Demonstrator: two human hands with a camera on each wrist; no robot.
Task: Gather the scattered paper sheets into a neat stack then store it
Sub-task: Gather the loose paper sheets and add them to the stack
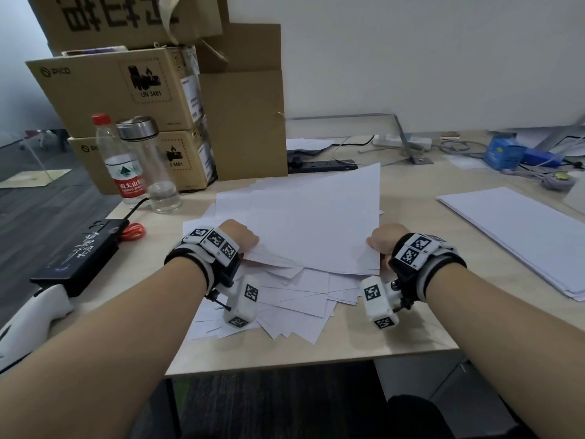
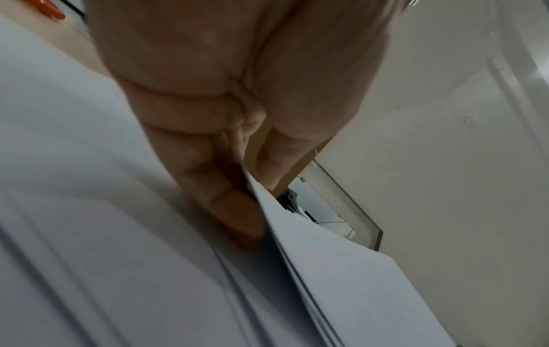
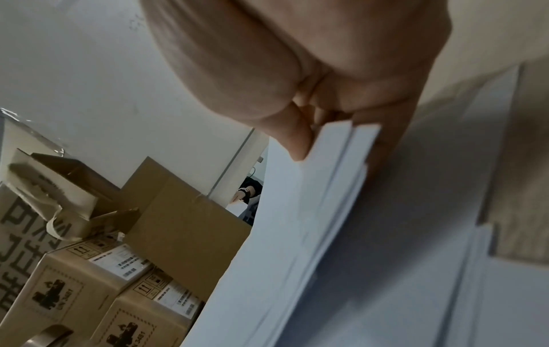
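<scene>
Head view showed the left hand (image 1: 242,234) and right hand (image 1: 384,237) pinching opposite near corners of a lifted bundle of sheets (image 1: 304,217) over the loose sheets (image 1: 294,299) on the desk (image 1: 408,337); gathering looked half done. Left wrist view: fingers (image 2: 208,178) clamped the bundle's edge. Right wrist view: thumb (image 3: 292,138) pressed paper, cardboard boxes (image 3: 89,270) shut, their contents hidden. Next, squaring the edges probably.
</scene>
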